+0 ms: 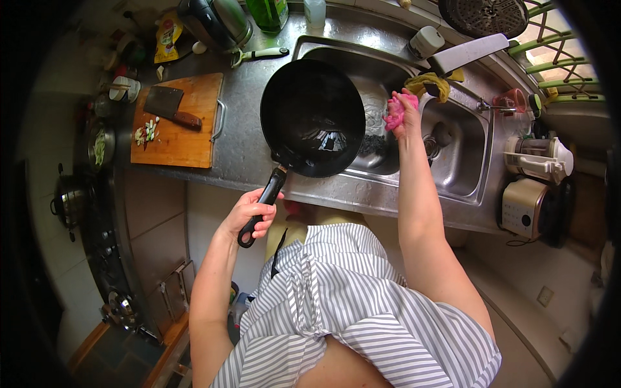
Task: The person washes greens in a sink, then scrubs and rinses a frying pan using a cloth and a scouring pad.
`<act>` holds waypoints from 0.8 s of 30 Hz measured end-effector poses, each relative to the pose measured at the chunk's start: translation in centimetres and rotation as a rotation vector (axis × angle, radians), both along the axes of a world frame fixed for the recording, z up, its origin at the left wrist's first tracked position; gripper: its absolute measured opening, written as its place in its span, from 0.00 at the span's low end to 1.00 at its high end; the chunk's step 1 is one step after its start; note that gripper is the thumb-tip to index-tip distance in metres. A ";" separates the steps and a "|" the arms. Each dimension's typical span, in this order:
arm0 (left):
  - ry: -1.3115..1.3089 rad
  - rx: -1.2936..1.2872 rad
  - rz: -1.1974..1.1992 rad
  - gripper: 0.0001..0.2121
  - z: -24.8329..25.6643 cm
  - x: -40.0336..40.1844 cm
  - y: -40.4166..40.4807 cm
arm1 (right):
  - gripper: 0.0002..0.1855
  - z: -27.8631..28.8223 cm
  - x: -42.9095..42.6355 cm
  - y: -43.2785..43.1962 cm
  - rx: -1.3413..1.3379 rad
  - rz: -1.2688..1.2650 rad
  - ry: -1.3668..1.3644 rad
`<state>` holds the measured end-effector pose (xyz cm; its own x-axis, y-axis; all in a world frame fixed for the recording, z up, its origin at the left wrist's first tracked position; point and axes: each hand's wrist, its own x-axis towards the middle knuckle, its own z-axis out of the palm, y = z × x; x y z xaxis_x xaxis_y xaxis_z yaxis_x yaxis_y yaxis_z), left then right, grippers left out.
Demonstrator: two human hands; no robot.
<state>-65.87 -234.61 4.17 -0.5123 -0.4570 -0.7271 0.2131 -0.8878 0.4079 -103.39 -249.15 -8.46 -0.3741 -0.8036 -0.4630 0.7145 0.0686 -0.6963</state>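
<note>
My left hand (251,213) grips the black handle of a dark wok (310,116). The wok is held over the left side of the steel double sink (383,182), and its inner surface looks wet and shiny. A bunched pink cloth (402,109) is squeezed in my right hand (410,116), above the divider between the basins. Behind that hand, a yellow cloth (427,86) hangs by the faucet (465,53). Dark scouring mesh (373,144) lies in the left basin, partly hidden by the wok.
Left of the sink, a cleaver (167,104) and chopped pieces (147,132) lie on a wooden cutting board (194,140). A peeler (262,53) and an electric kettle (216,24) are behind. On the right stand a white-lidded blender jug (538,157) and a toaster (524,206).
</note>
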 end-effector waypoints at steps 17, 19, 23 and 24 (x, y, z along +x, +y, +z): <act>0.212 -0.025 -0.098 0.15 -6.0 3.2 2.0 | 0.12 7.7 -2.7 0.6 -0.064 0.038 0.136; 0.205 -0.028 -0.076 0.15 -6.2 3.7 2.6 | 0.14 12.8 -1.8 2.7 -0.268 0.283 0.033; 0.244 -0.046 -0.082 0.16 -6.0 2.6 2.8 | 0.21 10.3 -4.0 7.1 -0.429 0.085 0.052; 0.249 -0.046 -0.056 0.16 -6.2 2.9 3.0 | 0.23 9.2 -2.7 8.2 -0.361 0.171 -0.221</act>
